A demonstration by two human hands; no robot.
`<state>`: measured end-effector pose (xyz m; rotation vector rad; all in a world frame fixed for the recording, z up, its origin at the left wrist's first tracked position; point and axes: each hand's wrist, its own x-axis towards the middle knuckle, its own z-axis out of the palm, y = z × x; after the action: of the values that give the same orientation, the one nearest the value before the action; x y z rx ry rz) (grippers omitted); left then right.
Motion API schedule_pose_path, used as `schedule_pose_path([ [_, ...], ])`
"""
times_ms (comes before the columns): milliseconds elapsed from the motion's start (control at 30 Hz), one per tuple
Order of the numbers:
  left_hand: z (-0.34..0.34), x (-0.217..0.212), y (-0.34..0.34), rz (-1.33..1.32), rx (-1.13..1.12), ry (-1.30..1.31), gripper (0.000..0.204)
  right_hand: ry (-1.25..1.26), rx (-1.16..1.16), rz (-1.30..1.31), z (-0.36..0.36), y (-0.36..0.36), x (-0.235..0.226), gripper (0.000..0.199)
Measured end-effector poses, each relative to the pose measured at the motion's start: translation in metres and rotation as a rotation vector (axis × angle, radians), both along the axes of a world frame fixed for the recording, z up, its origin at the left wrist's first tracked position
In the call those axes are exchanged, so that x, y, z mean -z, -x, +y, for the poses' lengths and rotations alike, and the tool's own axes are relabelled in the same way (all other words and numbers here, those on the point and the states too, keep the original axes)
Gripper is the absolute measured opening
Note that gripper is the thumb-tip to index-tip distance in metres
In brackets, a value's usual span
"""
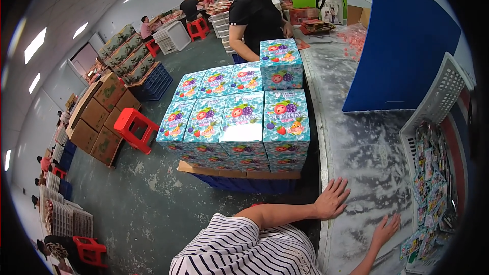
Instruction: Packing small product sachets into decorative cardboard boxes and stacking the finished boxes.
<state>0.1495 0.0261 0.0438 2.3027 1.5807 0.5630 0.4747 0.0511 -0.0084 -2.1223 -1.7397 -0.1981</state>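
Note:
My left hand (pixel 332 198) lies palm down near the edge of the grey metal table (pixel 364 165), fingers spread and holding nothing. Beside it to the right, my right hand (pixel 387 230) is also stretched out over the tabletop with nothing in it. Close to my right hand, a tipped white plastic basket (pixel 409 140) holds many small colourful packets (pixel 430 193), some spilling toward the near edge. Left of the table stands a stack of teal boxes (pixel 244 114) printed with fruit, one extra box (pixel 281 63) sitting on top at the far right corner.
Cardboard and a blue crate (pixel 249 182) support the boxes. A co-worker in black (pixel 257 20) stands behind them. A blue panel (pixel 402 40) rises from the table. Left on the floor are a red stool (pixel 136 127) and stacked cartons (pixel 99 117). Several people sit farther back.

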Motion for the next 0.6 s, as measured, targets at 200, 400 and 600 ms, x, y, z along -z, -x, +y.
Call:
schedule_pose_path([
  [200,0.0,0.001,0.002,0.014,-0.002,0.012,0.059,0.031,0.008,0.01,0.001,0.007,-0.006,0.046],
  [400,0.001,0.001,0.001,0.027,-0.002,0.008,0.059,0.051,0.019,0.018,0.001,0.009,-0.009,0.047],
  [600,0.0,0.0,0.001,0.03,0.001,0.018,0.059,0.083,0.04,0.049,-0.002,0.013,-0.015,0.048],
])
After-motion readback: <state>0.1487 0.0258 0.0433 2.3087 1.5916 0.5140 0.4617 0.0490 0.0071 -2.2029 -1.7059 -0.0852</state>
